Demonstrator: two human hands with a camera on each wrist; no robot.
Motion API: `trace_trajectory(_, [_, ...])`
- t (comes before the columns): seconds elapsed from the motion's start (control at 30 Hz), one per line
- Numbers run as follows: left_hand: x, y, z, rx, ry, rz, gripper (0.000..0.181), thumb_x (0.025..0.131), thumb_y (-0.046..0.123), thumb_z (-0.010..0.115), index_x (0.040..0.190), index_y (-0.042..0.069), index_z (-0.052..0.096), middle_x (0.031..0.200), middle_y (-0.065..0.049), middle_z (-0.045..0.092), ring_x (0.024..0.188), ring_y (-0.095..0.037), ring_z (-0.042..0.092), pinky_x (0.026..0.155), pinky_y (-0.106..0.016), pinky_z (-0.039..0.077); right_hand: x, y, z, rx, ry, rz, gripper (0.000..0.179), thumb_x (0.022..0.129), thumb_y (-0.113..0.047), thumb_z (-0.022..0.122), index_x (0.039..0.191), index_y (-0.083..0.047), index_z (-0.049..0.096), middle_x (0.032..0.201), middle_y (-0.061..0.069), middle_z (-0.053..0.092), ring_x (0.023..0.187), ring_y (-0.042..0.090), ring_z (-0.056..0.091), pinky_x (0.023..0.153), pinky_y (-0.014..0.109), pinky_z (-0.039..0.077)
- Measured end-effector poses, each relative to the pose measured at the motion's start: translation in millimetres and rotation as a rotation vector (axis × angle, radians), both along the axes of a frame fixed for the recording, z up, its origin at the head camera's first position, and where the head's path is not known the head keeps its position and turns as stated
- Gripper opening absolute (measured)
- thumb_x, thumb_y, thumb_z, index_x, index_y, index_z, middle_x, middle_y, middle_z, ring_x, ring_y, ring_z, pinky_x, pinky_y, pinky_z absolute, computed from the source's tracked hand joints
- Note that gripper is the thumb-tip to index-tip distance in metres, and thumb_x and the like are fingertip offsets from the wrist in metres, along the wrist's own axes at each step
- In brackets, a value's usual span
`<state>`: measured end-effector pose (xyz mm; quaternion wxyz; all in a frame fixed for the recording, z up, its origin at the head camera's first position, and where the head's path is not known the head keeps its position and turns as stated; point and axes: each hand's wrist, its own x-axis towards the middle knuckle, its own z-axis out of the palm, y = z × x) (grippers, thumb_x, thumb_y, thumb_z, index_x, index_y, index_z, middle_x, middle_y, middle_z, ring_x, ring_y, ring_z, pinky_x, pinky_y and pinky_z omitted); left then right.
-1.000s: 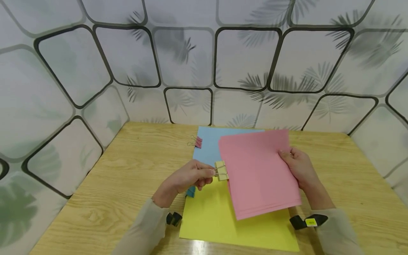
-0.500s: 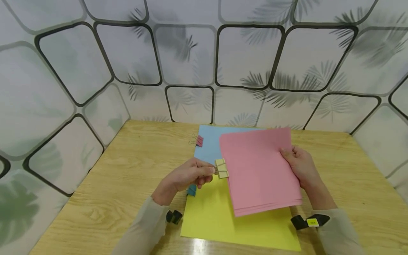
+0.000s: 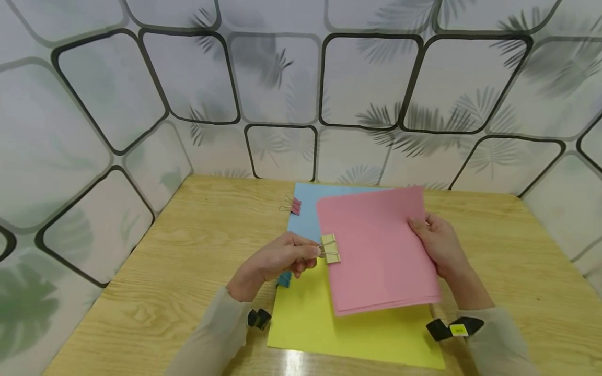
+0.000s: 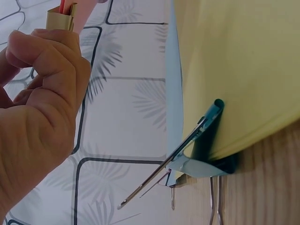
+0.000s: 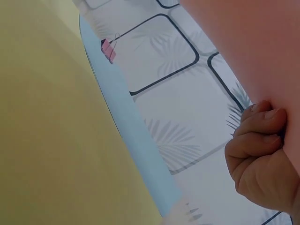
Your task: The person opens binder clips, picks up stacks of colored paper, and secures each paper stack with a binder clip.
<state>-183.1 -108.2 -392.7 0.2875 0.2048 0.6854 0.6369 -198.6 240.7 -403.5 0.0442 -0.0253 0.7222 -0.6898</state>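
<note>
A stack of pink paper sheets (image 3: 381, 256) is held up, tilted, over yellow and blue sheets. On its left edge sits a yellow binder clip (image 3: 332, 249), its body overlapping the paper. My left hand (image 3: 282, 257) pinches the clip's wire handles between thumb and fingers. In the left wrist view, pink paper shows inside the mouth of the clip (image 4: 59, 21). My right hand (image 3: 442, 246) grips the stack's right edge, thumb on the front face. From the right wrist view, the curled fingers (image 5: 255, 150) show behind the pink paper.
Beneath the pink stack lie yellow paper (image 3: 301, 329) and, farther back, blue paper (image 3: 308, 209) on the wooden table (image 3: 202, 224). A blue binder clip (image 3: 284, 279) grips the yellow paper's left edge; a pink binder clip (image 3: 295, 206) is on the blue. Patterned walls stand behind and at the sides.
The pink sheets have shifted left with my right hand, so their left edge sits deeper in the yellow clip. My left hand keeps its pinch on the handles.
</note>
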Motion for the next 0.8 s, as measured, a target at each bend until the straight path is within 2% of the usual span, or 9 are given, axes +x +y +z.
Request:
trace_trajectory(0.13, [-0.5, 0.6, 0.0, -0.009, -0.001, 0.004, 0.031, 0.102, 0.014, 0.052, 0.102, -0.014, 0.063, 0.07, -0.001, 0.052, 0.054, -0.01, 0.039, 0.055, -0.027, 0.039, 0.5, -2.0, 0.7, 0.007, -0.002, 0.009, 0.034, 0.102, -0.035, 0.055, 0.118, -0.005, 0.049, 0.077, -0.004, 0.069, 0.062, 0.013, 0.069, 0.054, 0.031, 0.057])
trace_trajectory(0.33, [-0.8, 0.5, 0.4, -0.016, -0.015, 0.008, 0.026, 0.101, 0.014, 0.052, 0.1, -0.007, 0.068, 0.071, -0.001, 0.053, 0.054, -0.01, 0.039, 0.055, -0.027, 0.04, 0.3, -2.1, 0.8, 0.004, -0.025, 0.045, 0.038, 0.103, -0.037, 0.053, 0.118, -0.003, 0.048, 0.077, -0.003, 0.069, 0.062, 0.014, 0.069, 0.054, 0.033, 0.058])
trace_trajectory(0.57, [-0.4, 1.3, 1.1, -0.02, -0.026, 0.007, 0.027, 0.101, 0.015, 0.053, 0.1, -0.008, 0.067, 0.071, 0.0, 0.053, 0.054, -0.01, 0.039, 0.055, -0.027, 0.041, -1.1, -1.9, -2.3, -0.013, -0.021, 0.082, 0.033, 0.104, -0.037, 0.051, 0.115, -0.006, 0.048, 0.077, -0.002, 0.069, 0.062, 0.014, 0.069, 0.054, 0.032, 0.058])
trace_trajectory(0.8, [0.5, 2.9, 0.0, 0.001, -0.045, -0.007, 0.023, 0.099, 0.016, 0.056, 0.085, 0.004, 0.069, 0.071, -0.002, 0.057, 0.052, -0.01, 0.042, 0.054, -0.025, 0.045, -1.5, -2.7, -3.3, -0.01, -0.011, 0.089, 0.034, 0.104, -0.04, 0.049, 0.116, -0.008, 0.047, 0.077, -0.003, 0.067, 0.062, 0.013, 0.068, 0.054, 0.031, 0.057])
